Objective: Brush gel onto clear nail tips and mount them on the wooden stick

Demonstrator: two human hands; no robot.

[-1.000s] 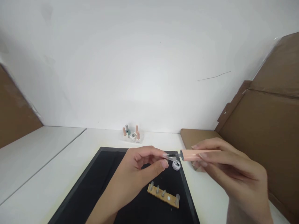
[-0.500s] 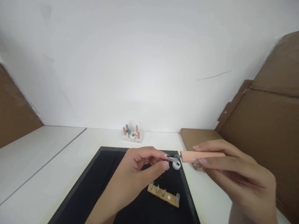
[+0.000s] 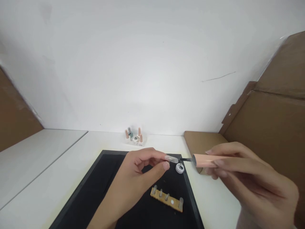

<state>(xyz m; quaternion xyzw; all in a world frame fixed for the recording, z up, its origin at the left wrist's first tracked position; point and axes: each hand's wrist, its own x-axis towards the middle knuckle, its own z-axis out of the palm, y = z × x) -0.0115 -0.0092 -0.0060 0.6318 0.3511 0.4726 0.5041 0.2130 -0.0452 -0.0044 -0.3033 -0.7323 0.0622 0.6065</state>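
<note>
My left hand [image 3: 140, 173] pinches a clear false nail [image 3: 171, 159] between thumb and index finger, its long end pointing right. My right hand [image 3: 250, 178] grips the peach cap of a nail polish brush [image 3: 205, 160] between thumb and fingers. The brush's dark bristles [image 3: 186, 159] point left, close to the nail's tip; whether they touch it I cannot tell. Below the hands, a yellow nail display stand [image 3: 163, 200] lies on the black mat, with several clear nails upright on it and a white dot near its right end. A small round white pot [image 3: 179, 168] sits just under the brush.
At the back, a clear holder [image 3: 134, 143] carries several nail polish bottles with peach and grey caps. The black mat [image 3: 95, 190] lies on a white table [image 3: 59, 165]. Cardboard [image 3: 269, 121] stands at the right, and a flat cardboard box [image 3: 197, 140] lies behind my right hand.
My right hand has moved right, drawing the brush from over the false nail to beyond its tip. The nail shows more fully now; my left hand has shifted only slightly.
</note>
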